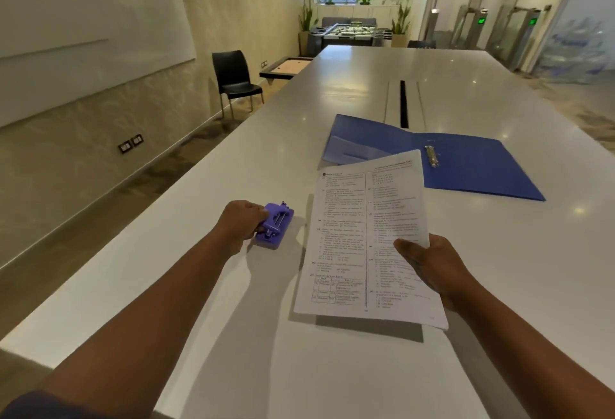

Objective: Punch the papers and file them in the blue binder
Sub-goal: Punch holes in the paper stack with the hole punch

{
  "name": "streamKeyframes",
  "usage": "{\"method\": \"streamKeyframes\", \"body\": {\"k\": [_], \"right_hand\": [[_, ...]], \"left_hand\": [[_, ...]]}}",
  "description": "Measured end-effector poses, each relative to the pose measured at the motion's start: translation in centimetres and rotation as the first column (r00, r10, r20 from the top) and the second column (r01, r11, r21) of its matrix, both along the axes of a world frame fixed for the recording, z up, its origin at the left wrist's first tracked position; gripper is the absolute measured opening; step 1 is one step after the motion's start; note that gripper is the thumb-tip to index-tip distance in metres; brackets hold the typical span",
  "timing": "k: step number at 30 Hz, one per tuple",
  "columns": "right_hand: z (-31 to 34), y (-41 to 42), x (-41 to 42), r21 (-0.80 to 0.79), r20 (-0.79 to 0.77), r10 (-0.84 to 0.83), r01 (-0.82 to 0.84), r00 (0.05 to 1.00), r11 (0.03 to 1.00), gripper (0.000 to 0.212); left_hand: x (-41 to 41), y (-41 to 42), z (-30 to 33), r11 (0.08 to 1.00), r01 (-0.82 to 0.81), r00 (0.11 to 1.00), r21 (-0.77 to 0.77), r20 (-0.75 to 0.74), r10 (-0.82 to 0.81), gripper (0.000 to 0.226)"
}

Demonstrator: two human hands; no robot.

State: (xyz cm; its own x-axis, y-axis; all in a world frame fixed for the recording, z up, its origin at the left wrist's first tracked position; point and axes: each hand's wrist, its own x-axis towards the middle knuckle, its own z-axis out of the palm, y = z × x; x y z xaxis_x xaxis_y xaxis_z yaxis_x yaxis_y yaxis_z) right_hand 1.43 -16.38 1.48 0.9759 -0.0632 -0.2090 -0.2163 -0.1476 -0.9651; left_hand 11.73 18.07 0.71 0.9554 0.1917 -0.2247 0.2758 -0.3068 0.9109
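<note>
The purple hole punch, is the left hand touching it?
Touching. In the head view, the left hand grips the near end of the purple hole punch, its fingers curled onto it with no gap showing, while the punch sits on the table.

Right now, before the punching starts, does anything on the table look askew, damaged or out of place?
Nothing stands out. The blue binder lies open and flat, the right hand holds the papers uncreased above the table, and the left hand grips the purple punch.
</note>
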Motion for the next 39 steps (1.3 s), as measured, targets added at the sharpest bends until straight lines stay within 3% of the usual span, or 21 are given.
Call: {"method": "streamKeyframes", "body": {"k": [7, 16, 23, 39], "right_hand": [[1.9, -8.3, -3.3, -0.007, 0.009, -0.105, 0.105, 0.994, 0.994, 0.015], [1.7, -16.7, -7.1, -0.028, -0.026, -0.212, 0.212, 0.977, 0.977, 0.014], [-0.1, -18.9, -7.5, -0.024, -0.068, -0.219, 0.218, 0.973, 0.976, 0.020], [-1.3, -19.2, -5.4, -0.035, -0.098, -0.179, 0.176, 0.979, 0.984, 0.019]], "left_hand": [[-1.2, -11.2, 1.1, 0.982, 0.132, 0.990, -0.133, -0.031, -0.137, 0.007], [-3.5, -21.7, -0.1, 0.953, 0.232, 0.966, -0.194, -0.065, -0.249, 0.009], [-4.9, -24.4, -1.2, 0.937, 0.217, 0.960, -0.272, -0.116, -0.256, 0.011], [-4.8, -24.7, -2.7, 0.939, 0.285, 0.956, -0.190, -0.021, -0.294, 0.024]]}}
